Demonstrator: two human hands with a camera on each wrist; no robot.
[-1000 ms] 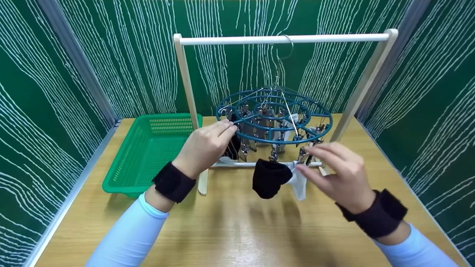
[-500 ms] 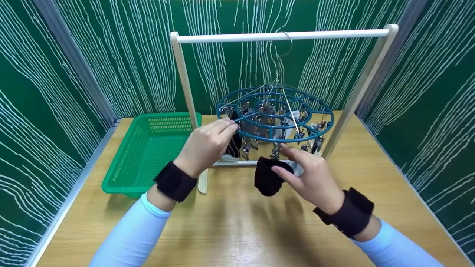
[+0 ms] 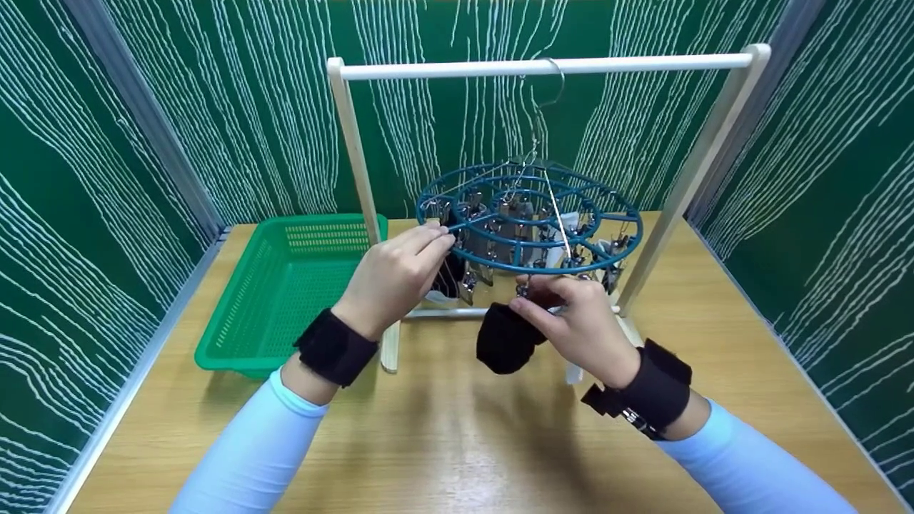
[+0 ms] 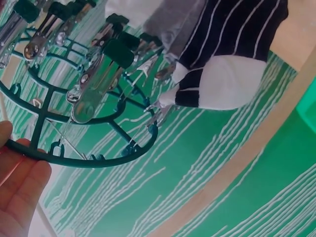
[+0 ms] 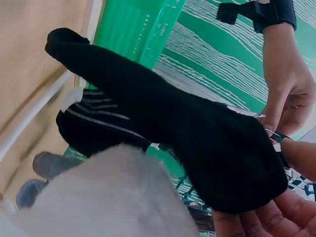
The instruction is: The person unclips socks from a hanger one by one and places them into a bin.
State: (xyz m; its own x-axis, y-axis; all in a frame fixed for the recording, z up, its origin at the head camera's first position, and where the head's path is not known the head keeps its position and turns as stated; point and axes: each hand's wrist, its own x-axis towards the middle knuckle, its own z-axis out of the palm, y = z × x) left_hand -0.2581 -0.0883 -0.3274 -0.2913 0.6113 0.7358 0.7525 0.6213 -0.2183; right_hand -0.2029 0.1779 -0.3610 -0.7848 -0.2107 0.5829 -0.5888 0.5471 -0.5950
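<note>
My left hand (image 3: 400,268) grips the near-left rim of a round blue-green sock hanger (image 3: 543,270), with fingertips over the ring in the left wrist view. My right hand (image 3: 582,325) is at the hanger's front edge, its thumb and forefinger around a metal clip (image 3: 523,290) at the top of a black sock (image 3: 505,343). In the right wrist view the thumb lies at the clip and the other fingers sit behind the black sock (image 5: 168,113). A striped sock (image 4: 232,74) hangs from the hanger, and a pale sock (image 5: 118,197) fills the near foreground.
A wooden rack (image 3: 443,70) carries the hanger by its hook. The green plastic basket (image 3: 235,285) stands at left on the wooden table (image 3: 321,457). Grey socks (image 5: 52,165) also hang there. Green walls with white lines enclose the table.
My right hand has moved left from beside the white sock to the black sock's clip and closed around it. The black sock has shifted slightly left. My left hand stays on the rim.
</note>
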